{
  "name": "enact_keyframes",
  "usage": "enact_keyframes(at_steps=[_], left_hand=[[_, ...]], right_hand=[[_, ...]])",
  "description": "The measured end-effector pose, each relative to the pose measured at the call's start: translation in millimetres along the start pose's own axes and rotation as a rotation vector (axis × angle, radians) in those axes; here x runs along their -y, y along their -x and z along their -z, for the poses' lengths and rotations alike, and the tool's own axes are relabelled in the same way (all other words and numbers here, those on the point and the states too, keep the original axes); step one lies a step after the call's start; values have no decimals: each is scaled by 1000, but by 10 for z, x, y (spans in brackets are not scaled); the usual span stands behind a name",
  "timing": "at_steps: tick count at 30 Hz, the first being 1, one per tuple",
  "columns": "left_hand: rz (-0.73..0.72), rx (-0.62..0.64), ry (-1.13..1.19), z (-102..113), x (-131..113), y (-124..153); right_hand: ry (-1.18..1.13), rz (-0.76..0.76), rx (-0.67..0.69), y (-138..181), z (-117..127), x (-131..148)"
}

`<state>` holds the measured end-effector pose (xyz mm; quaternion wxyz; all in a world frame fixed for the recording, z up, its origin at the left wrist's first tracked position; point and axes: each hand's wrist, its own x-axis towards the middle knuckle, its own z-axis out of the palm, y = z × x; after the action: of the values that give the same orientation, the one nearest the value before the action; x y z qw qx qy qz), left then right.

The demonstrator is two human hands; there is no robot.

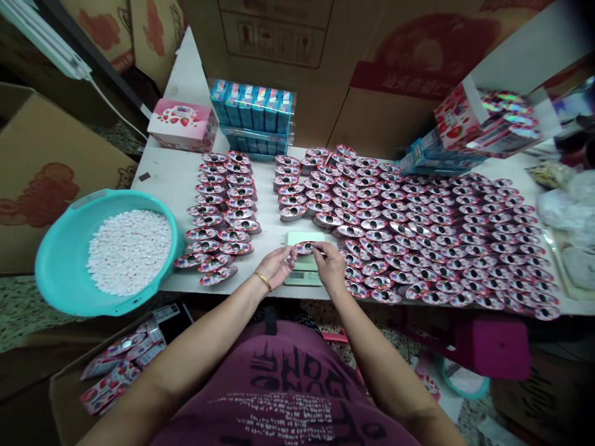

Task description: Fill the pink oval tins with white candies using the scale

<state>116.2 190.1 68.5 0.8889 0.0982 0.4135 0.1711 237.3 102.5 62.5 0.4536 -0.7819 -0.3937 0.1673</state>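
We find both hands closed on one small oval case [304, 248]: left hand [277, 266] pinching its left end, right hand [331, 265] its right, held just above the green scale [305, 271]. Close to the right of the right hand lie rows of like cases [441, 235]. We judge that a slipped pinch or a brushing wrist could scatter them.

I cannot read the print on the oval packet [305, 248] (too small); the left hand [277, 265] and right hand [331, 263] hide part of the green scale [302, 238], and bags [569, 204] at the right edge blur.
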Motion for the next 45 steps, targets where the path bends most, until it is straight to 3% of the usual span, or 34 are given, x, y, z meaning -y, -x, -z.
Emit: enact_keyframes(at_steps=[4, 7, 11, 16, 21, 26, 30, 36, 40, 42, 45], left_hand=[[-5, -73, -18, 297, -79, 169], [1, -102, -16, 525, -121, 316], [7, -128, -10, 716, -152, 459], [-15, -156, -22, 784, -179, 513], [-40, -167, -22, 853, -236, 548], [-56, -213, 0, 1003, -287, 639], [-67, -251, 17, 1185, -296, 764], [-80, -325, 68, 1532, -264, 979], [-86, -351, 97, 1712, -228, 1104], [-87, -360, 108, 1742, -207, 1138], [-83, -357, 106, 1696, -186, 1127]], right_hand=[[-62, -157, -32, -9, 108, -151], [-38, -182, -84, 12, 211, -178], [40, -68, -32, 3, 239, -107], [148, 107, 27, -48, 158, -24], [273, 137, -48, -50, 207, -69], [422, 176, 169, -85, 227, -158], [534, 150, 318, -136, 105, -217], [582, 150, 404, -197, -47, -257], [595, 180, 475, -194, -69, -124], [602, 217, 508, -157, -193, 21], [616, 254, 580, -53, -618, 288]])
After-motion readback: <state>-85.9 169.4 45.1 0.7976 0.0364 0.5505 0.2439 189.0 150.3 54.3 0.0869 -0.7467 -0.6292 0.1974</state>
